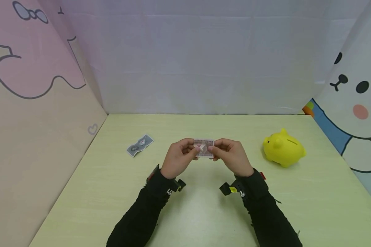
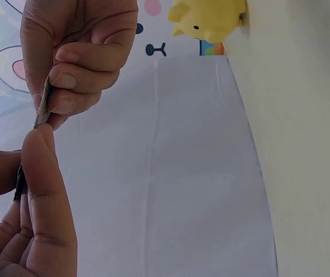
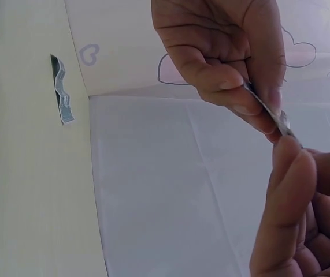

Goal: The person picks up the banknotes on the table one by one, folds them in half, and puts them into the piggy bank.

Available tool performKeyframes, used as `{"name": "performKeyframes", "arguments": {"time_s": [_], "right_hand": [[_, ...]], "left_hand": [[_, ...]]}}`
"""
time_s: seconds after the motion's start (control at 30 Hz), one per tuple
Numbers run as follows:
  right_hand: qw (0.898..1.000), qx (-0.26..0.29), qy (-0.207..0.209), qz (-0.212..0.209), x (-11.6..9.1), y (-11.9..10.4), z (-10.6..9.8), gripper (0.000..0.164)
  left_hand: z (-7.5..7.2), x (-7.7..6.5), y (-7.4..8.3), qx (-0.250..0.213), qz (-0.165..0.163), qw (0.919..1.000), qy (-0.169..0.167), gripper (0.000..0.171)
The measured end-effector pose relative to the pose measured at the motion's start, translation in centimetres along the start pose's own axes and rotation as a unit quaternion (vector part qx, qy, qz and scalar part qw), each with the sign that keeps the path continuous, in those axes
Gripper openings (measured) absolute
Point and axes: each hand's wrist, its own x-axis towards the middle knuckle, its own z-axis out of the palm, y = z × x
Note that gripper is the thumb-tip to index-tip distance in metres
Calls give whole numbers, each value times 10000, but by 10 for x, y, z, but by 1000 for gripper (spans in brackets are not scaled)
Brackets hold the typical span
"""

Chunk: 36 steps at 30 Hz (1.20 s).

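A paper banknote (image 1: 204,145) is pinched at its 2 ends by the left hand (image 1: 177,159) and right hand (image 1: 234,158) above the table (image 1: 204,219); seemingly creased, it could be torn if pulled unevenly.

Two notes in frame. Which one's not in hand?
The grey-blue note, lying wavy on the table beyond the left hand, to its left. The pinkish note is pinched by left and right hand.
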Motion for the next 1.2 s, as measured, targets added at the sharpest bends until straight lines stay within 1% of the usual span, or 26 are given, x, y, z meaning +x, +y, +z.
{"name": "performKeyframes", "arguments": {"time_s": [0.27,0.47,0.77,1.0,1.2], "right_hand": [[10000,81,24,32,-1,-1,1,18],[9999,163,15,2,-1,-2,0,18],[9999,124,68,44,-1,-2,-2,18],[9998,153,117,50,-1,-4,-4,18],[9997,154,177,68,0,-3,-4,19]], "left_hand": [[0,0,0,12,27,10000,-8,23],[-1,-2,1,-74,66,9999,-73,24],[-3,-2,6,-121,-62,9998,-152,28],[-8,-1,8,-306,-157,9994,-86,28],[-10,-1,8,-461,-126,9987,-182,26]]}}
